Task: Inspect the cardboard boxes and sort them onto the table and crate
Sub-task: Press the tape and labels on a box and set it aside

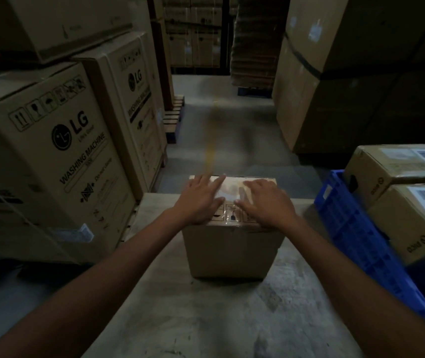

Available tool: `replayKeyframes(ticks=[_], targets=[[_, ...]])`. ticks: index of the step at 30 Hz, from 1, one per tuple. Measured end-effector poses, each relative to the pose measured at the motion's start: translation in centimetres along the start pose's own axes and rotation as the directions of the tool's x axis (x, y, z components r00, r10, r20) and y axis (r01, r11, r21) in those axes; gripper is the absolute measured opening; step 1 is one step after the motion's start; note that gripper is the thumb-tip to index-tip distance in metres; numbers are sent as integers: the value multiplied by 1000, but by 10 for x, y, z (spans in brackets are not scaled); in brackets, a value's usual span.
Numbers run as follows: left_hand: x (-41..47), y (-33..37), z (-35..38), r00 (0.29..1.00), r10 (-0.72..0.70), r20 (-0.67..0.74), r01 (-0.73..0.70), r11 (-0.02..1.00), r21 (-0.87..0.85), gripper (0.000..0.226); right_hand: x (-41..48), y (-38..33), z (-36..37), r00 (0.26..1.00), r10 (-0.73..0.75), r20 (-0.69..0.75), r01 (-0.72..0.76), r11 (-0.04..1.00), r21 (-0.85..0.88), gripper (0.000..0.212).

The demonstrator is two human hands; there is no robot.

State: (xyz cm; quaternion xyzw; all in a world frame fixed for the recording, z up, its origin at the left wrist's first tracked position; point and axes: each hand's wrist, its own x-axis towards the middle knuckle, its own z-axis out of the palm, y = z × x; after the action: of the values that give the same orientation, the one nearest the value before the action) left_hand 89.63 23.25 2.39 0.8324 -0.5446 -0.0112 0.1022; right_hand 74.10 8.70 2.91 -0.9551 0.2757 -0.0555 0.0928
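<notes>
A small brown cardboard box (232,250) stands upright on the worn grey table (206,313), near its far edge. Clear tape and handling symbols show on its top. My left hand (201,198) lies flat on the left half of the top, fingers straight. My right hand (264,202) lies flat on the right half, fingers spread. Neither hand curls round an edge. A blue plastic crate (353,233) at the table's right holds two similar cardboard boxes (397,166) (413,218) with barcode labels.
Tall washing machine cartons (59,151) stand stacked at the left, close to the table. More large cartons (335,86) rise at the right. A concrete aisle (221,130) with a yellow line runs ahead, with pallets (174,117) at its left side.
</notes>
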Motion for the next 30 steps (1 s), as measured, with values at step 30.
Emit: replayKeyframes(ticks=[30], targets=[[-34, -11, 7, 801, -583, 137, 104, -90, -990, 27, -42, 18, 21, 778, 627, -36, -278, 395, 875, 50]])
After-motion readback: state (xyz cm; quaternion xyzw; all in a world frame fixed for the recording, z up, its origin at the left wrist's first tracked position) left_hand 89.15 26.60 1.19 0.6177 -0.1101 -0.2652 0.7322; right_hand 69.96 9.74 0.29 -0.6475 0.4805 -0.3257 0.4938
